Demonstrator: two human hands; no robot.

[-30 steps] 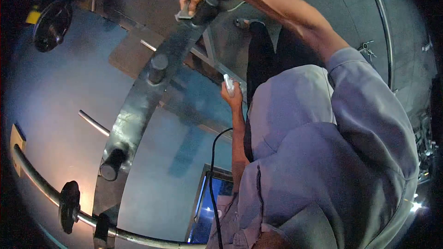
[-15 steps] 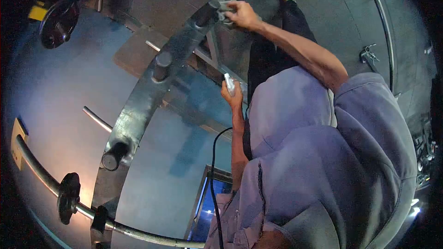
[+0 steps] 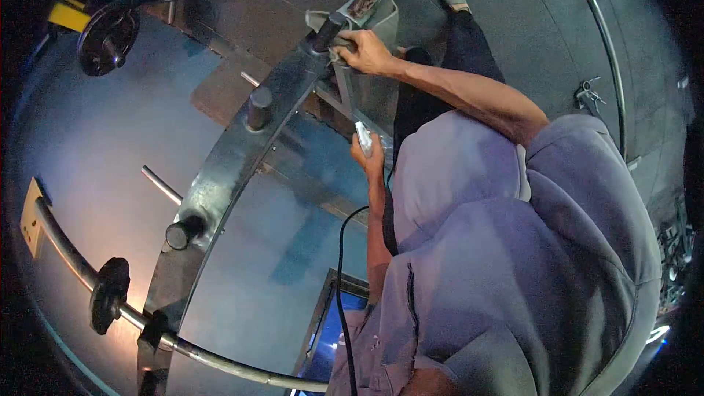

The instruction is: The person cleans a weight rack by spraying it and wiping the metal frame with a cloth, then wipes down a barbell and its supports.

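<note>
My right hand [image 3: 364,51] is closed on a grey cloth [image 3: 385,23], which wraps around the upper black peg [image 3: 327,32] of a dark metal upright [image 3: 220,169]. Two more pegs stick out of this upright, a middle peg [image 3: 258,108] and a lower peg [image 3: 185,232]. Lower down, beside the frame and close to my body, my left hand [image 3: 368,152] grips a small white object [image 3: 362,134]. Its kind is hidden by my fingers.
A metal bar [image 3: 220,364] with a black disc [image 3: 110,295] crosses at lower left. A weight plate [image 3: 108,38] hangs at upper left. A black cord [image 3: 340,264] dangles near my left arm. A curved metal tube [image 3: 603,44] runs along the right.
My right hand has moved slightly down and left with the cloth, which now spreads around the upper peg. My left hand stays almost in place. The view has shifted a little.
</note>
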